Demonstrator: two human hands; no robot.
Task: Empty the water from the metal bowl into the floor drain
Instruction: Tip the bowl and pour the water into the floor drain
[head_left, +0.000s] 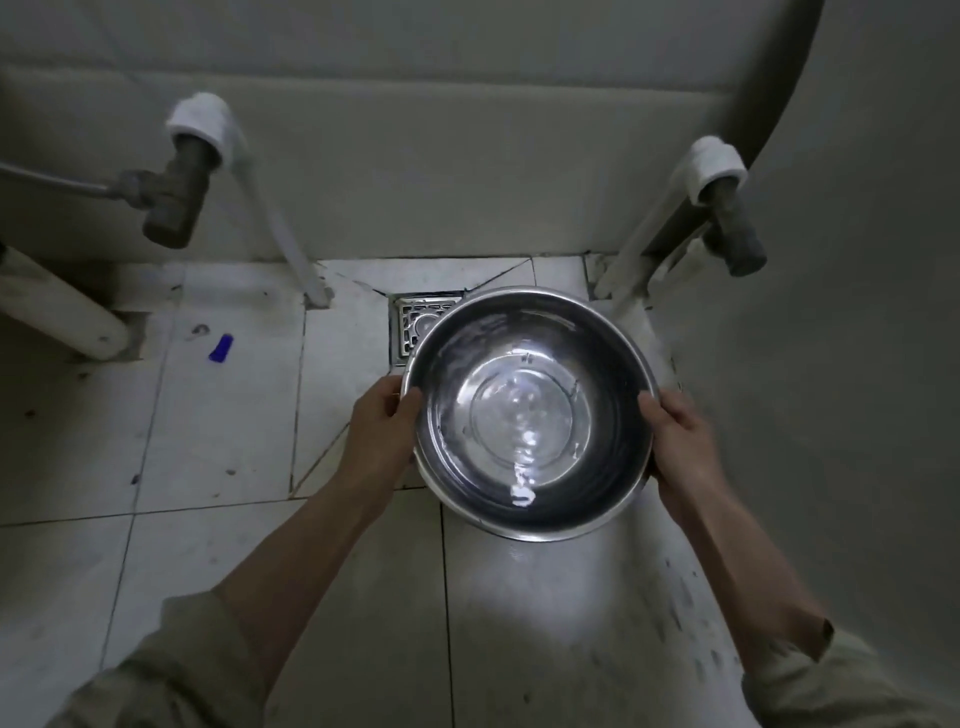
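Observation:
A round metal bowl (527, 413) with clear water in it is held level above the white tiled floor. My left hand (382, 423) grips its left rim with the thumb over the edge. My right hand (678, 441) grips the right rim the same way. The square metal floor drain (415, 325) lies by the wall just beyond the bowl; the bowl's far rim covers its right part.
Two metal valves with white pipes stick out from the wall, one at the left (179, 182) and one at the right (727, 208). A small blue object (221, 348) lies on the tiles at the left. A thick white pipe (57, 306) runs down at far left.

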